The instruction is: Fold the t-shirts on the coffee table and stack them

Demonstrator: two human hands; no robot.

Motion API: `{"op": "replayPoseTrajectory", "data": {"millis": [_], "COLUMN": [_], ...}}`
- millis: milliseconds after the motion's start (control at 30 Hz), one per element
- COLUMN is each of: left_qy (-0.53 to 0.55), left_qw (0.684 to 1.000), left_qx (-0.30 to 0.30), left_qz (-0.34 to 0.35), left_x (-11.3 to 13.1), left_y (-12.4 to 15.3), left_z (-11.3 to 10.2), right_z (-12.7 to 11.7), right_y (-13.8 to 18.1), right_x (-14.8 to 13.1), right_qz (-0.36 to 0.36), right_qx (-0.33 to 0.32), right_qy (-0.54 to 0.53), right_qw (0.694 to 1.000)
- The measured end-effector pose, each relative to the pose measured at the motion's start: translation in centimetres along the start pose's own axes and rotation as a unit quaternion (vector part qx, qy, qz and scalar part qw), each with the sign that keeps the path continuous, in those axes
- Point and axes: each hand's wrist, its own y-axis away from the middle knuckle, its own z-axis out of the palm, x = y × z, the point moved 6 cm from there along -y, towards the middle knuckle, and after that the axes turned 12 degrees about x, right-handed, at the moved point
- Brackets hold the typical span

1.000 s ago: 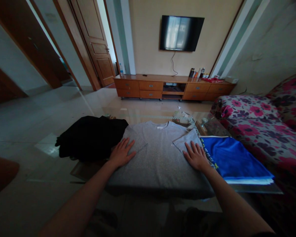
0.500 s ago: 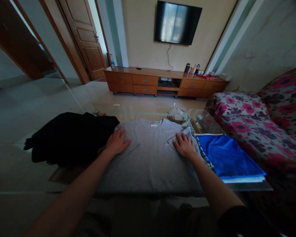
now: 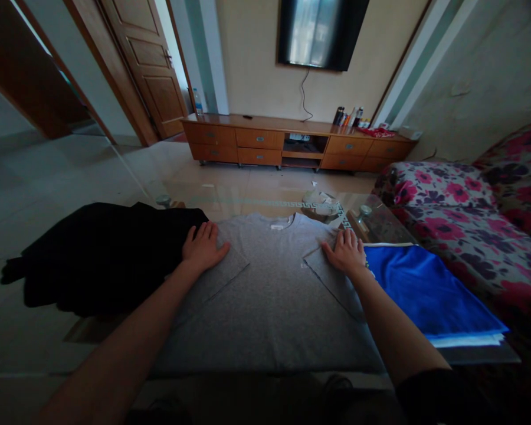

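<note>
A grey T-shirt (image 3: 272, 283) lies spread on the glass table, its collar at the far side and both sleeves folded inward over the body. My left hand (image 3: 203, 247) rests flat with fingers extended on the shirt's left shoulder edge, beside a black garment heap (image 3: 101, 257). Across the shirt, my right hand (image 3: 346, 251) presses flat on the right shoulder edge, fingers apart. Just right of it lie folded blue cloths (image 3: 425, 289), with white layers showing underneath. Neither hand grips anything.
The glass table (image 3: 230, 195) has a patterned border and metal fittings. A flowered sofa (image 3: 460, 218) stands close on the right. Beyond the table are a long wooden TV cabinet (image 3: 259, 141) with bottles on top and a wall-mounted television (image 3: 321, 35).
My right hand has slid outward to the right shoulder edge, and the right sleeve now lies flat, folded inward. My left hand has shifted slightly left. The camera view has tilted down a little.
</note>
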Motion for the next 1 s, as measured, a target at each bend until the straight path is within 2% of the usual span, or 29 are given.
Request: {"op": "replayPoseTrajectory", "data": {"millis": [167, 233, 333, 433, 500, 567, 667, 733, 867, 1000], "left_qy": [0.045, 0.060, 0.080, 0.103, 0.118, 0.122, 0.106, 0.097, 0.118, 0.163], "left_qw": [0.999, 0.998, 0.991, 0.987, 0.988, 0.989, 0.992, 0.994, 0.993, 0.983], "left_qx": [0.018, 0.029, 0.092, 0.125, 0.090, 0.029, -0.046, -0.050, 0.000, 0.082], "left_qz": [0.003, -0.014, -0.051, -0.008, 0.051, 0.082, 0.060, 0.032, 0.008, -0.027], "left_x": [0.0, 0.1, 0.4, 1.4, 2.0, 1.8, 0.9, 0.6, 0.7, -0.4], "left_y": [-0.2, 0.0, 0.6, 1.7, 2.6, 3.8, 5.8, 6.8, 7.4, 7.6], "left_z": [0.6, 0.2, -2.2, -5.1, -5.9, -5.7, -4.4, -3.7, -3.5, -6.1], "right_z": [1.3, 1.4, 0.5, -1.0, -1.6, -1.8, -1.7, -1.8, -2.4, -4.1], "right_y": [-0.4, -0.2, 0.2, 1.1, 2.2, 3.6, 5.6, 6.4, 6.7, 6.7], "right_x": [-0.3, -0.2, -0.5, -1.6, -2.7, -3.5, -4.5, -5.0, -5.4, -4.0], "right_qz": [0.007, 0.009, 0.012, -0.014, -0.034, -0.030, -0.012, -0.011, -0.012, 0.009], "right_qx": [0.007, 0.012, 0.030, 0.044, 0.026, -0.010, -0.044, -0.038, -0.020, 0.022], "right_qy": [-0.027, -0.031, -0.031, -0.035, -0.048, -0.064, -0.070, -0.059, -0.056, -0.115], "right_qw": [1.000, 0.999, 0.999, 0.998, 0.998, 0.997, 0.996, 0.997, 0.998, 0.993]}}
